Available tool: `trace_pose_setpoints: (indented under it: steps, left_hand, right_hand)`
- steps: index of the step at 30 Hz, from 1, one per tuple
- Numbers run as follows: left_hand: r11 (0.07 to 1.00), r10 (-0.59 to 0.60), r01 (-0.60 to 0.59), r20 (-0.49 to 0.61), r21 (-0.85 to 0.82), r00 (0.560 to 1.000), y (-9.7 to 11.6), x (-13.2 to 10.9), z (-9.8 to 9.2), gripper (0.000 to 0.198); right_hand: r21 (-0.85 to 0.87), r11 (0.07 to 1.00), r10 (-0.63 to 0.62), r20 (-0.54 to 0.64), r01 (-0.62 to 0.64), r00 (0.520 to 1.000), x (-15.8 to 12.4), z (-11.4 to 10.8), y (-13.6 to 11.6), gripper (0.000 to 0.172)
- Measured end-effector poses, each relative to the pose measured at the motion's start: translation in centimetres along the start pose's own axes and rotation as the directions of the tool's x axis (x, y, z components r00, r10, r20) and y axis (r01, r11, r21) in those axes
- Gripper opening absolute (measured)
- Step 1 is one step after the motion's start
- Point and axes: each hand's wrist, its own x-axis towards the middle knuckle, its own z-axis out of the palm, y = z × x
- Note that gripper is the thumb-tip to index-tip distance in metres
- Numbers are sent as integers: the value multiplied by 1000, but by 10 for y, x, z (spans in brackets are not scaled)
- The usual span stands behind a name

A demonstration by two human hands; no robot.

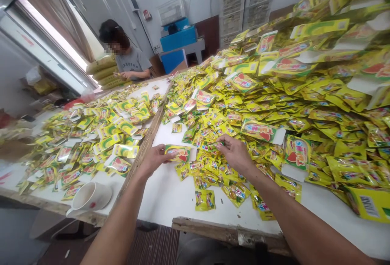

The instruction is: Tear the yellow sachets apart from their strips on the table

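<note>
- Carton (176, 152): one, thin printed card, yellow and green, white flap projecting at its right end; held over the tabletop (166, 188), just right of the rough wooden divider (149, 135), back from the front edge.
- Left hand (156, 160), yours: thumb and fingers closed on the carton's left end. Squeezed harder, the card could crease.
- Right hand (231, 151), yours: fingertips drawn nearly together at the sachet heap (219, 123); whether they grip a sachet, you cannot tell. Slick film could slide from a light pinch.
- Heap contents: glossy, pillow-shaped, rising towards the tabletop's far right corner; disturbed low down, they could slump towards you.
- Loose sachet (204, 200): near the front edge; a nudge could send it off.
- Mug (91, 197): white, smooth, rounded, near the front edge, left of the divider; your left forearm (122, 212), swinging outward, could tip it.
</note>
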Motion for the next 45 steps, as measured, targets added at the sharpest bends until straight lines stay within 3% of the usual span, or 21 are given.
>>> trace_pose_setpoints:
  steps: [3, 5, 10, 14, 18, 21, 23, 27, 30, 36, 41, 45]
  left_hand:
    - [977, -50, 72, 115, -202, 992, -1, -11, 9, 42]
    - [948, -47, 81, 116, -309, 992, -5, -18, 21, 48]
    - [812, -106, 114, 48, -573, 993, -12, -33, 54, 49]
    - [782, -104, 108, 43, -613, 994, -9, -42, 67, 55]
    - [775, -68, 168, 185, -610, 980, -5, -49, 70, 63]
    - [732, -50, 196, 234, -653, 971, -7, -50, 72, 55]
    - [698, -36, 157, 184, -699, 982, -9, -50, 74, 50]
    - [667, 5, 11, 19, -745, 1000, -10, -49, 80, 44]
    - [702, 36, -24, 2, -712, 999, -9, -49, 83, 41]
    - [676, -29, 71, 70, -733, 997, -8, -48, 89, 45]
    - [624, -25, 62, 60, -779, 998, 3, -51, 96, 45]
    - [616, -10, 53, 60, -786, 998, 10, -54, 101, 43]
  right_hand:
    - [128, 992, 4, 11, -5, 1000, -2, 3, -6, 19]
    - [202, 979, -14, -2, 14, 1000, -3, 4, -9, 20]
    - [86, 996, -41, 88, 33, 995, -3, 0, -7, 18]
    - [12, 998, -60, 217, 59, 974, -2, -8, -5, 15]
    - [83, 996, -54, 296, 30, 954, -3, -8, -5, 16]
    - [150, 987, 17, 226, -52, 974, -3, -6, -9, 21]
    - [134, 988, 53, 164, -76, 985, -3, -6, -12, 22]
    - [72, 993, 80, 163, -93, 983, -5, -6, -16, 21]
    - [121, 988, 91, 70, -99, 993, -8, -1, -18, 21]
    - [217, 976, 7, -2, -6, 1000, -14, 10, -21, 21]
    - [115, 988, -84, -165, 103, 983, -16, 11, -22, 14]
    - [76, 991, -98, -133, 109, 986, -18, 14, -22, 10]
